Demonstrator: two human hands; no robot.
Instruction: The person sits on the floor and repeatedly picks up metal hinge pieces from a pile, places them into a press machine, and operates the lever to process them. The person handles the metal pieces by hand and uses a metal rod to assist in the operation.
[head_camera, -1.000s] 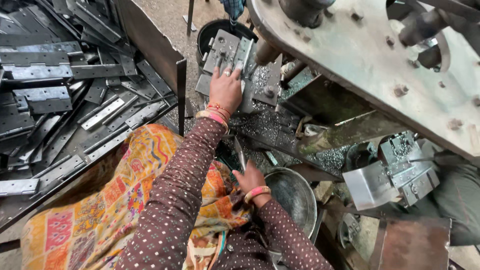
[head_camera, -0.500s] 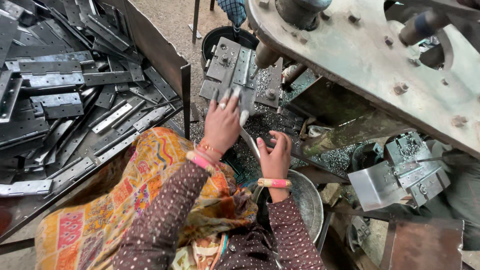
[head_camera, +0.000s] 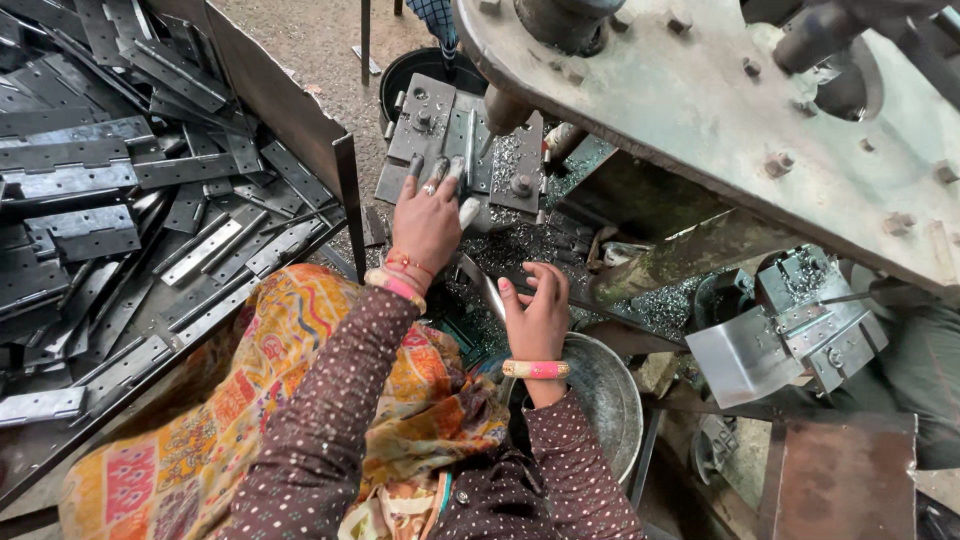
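Overhead view of my workstation, largest parts first. A heavy grey press frame with bolt heads fills the upper right. To my left a steel bin holds a deep heap of flat hinge plates, dark and oily-looking. Below the press head sits the die block, a grey slab with bolts and a slot, ringed by bright metal chips. A round metal bowl stands by my right knee, and a folded sheet-metal guard lies further right.

The workpiece is a small grey metal piece lying at the near edge of the die block, just beside my left fingers. I judge it stiff, fairly light for its size, probably slick with oil and sharp at the cut edges, so it is best taken by its flat faces between thumb and fingers, away from the burrs.

My left hand lies flat with the fingers spread, fingertips pressing on the die block; it grips nothing. My right hand is half open, fingers loosely curled over a thin metal strip; whether it actually touches the strip I cannot tell.
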